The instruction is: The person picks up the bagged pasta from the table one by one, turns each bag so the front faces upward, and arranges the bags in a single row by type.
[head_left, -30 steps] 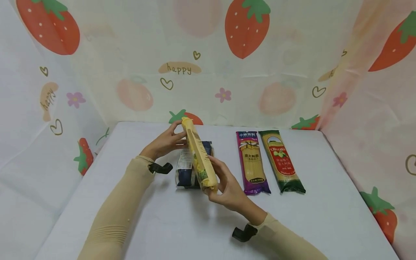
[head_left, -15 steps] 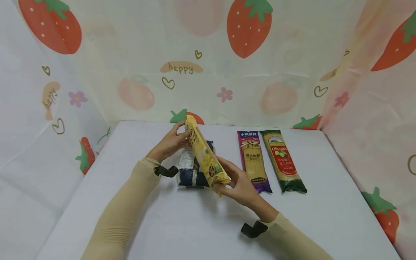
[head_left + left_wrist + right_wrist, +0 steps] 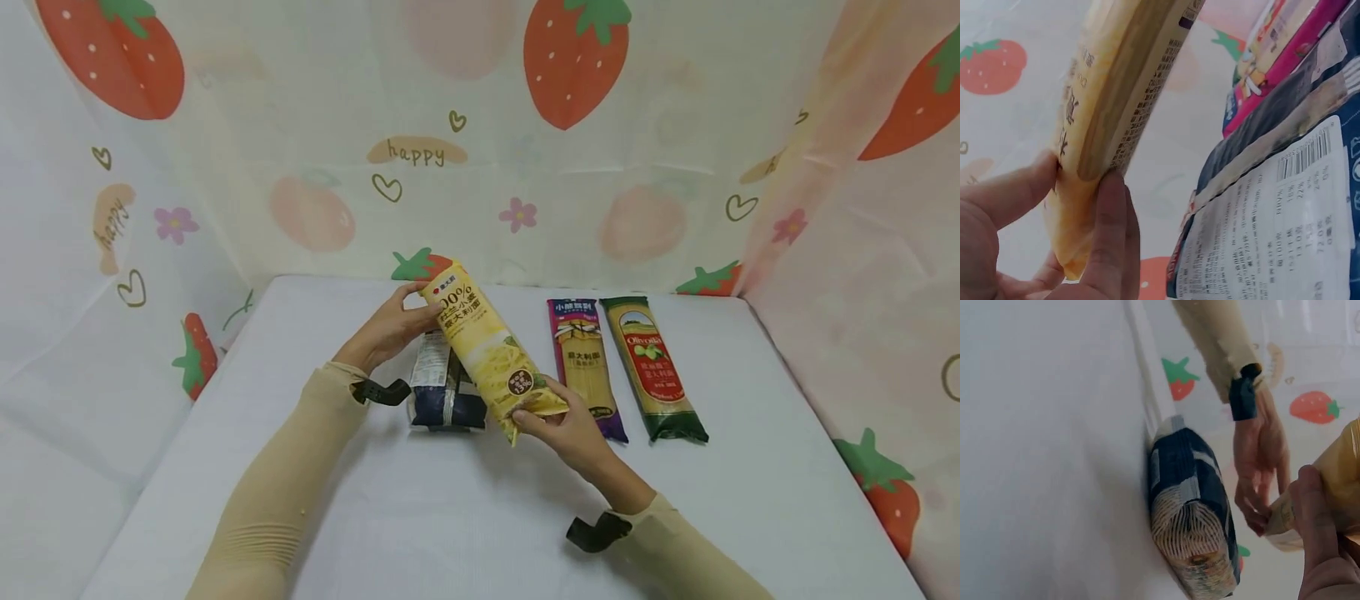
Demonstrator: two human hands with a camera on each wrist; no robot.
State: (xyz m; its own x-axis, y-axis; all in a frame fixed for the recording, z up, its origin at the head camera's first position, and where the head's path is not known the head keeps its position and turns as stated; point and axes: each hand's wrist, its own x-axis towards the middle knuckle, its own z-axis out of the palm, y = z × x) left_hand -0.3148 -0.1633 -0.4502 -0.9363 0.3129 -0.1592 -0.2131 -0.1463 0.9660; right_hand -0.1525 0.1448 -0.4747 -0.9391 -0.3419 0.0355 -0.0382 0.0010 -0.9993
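Both hands hold a yellow pasta packet (image 3: 491, 342) tilted above the table, its printed front facing up toward the head camera. The left hand (image 3: 390, 329) pinches the far upper end; in the left wrist view the thumb lies on one face of the packet (image 3: 1116, 94) and the fingers on the other. My right hand (image 3: 566, 429) grips the near lower end between thumb and fingers. Below and behind the yellow packet lies a dark blue packet (image 3: 446, 404) with a white label, partly hidden by it.
A purple pasta packet (image 3: 585, 358) and a green and red pasta packet (image 3: 652, 367) lie side by side at the right of the white table (image 3: 420, 517). Strawberry-printed cloth (image 3: 465, 167) stands behind and at both sides.
The yellow packet has turned from its narrow edge to show its front face. The right hand has moved a little to the right with its end; the other packets stay put.
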